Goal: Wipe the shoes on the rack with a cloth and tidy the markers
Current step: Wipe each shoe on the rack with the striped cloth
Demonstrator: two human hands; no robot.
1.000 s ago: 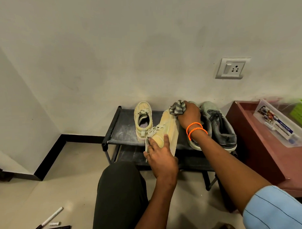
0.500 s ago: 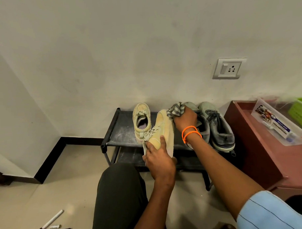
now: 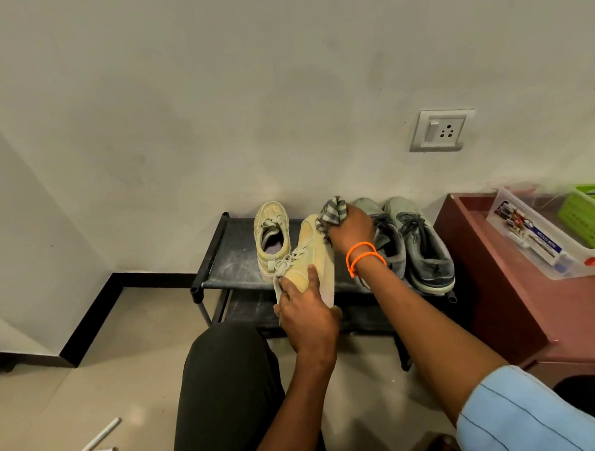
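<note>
Wiping step in hand: left hand (image 3: 306,317) grips the heel end of a pale yellow shoe (image 3: 312,258), held tipped on its side over the front edge of the rack (image 3: 238,261), while right hand (image 3: 352,228) has its fingers bunched round a striped cloth (image 3: 331,210) pressed at the toe. Shoe looks dusty, laces loose; its mate (image 3: 272,236) and a grey pair (image 3: 415,245) sit toward the rack's back edge. Next, I'd guess: wipe along the side, then the rest; markers (image 3: 94,445) lie on the floor, untouched.

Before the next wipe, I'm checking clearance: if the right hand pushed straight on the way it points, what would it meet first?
Probably the wall behind the rack. The right hand holds the cloth at the yellow shoe's toe; depth is unclear.
</note>
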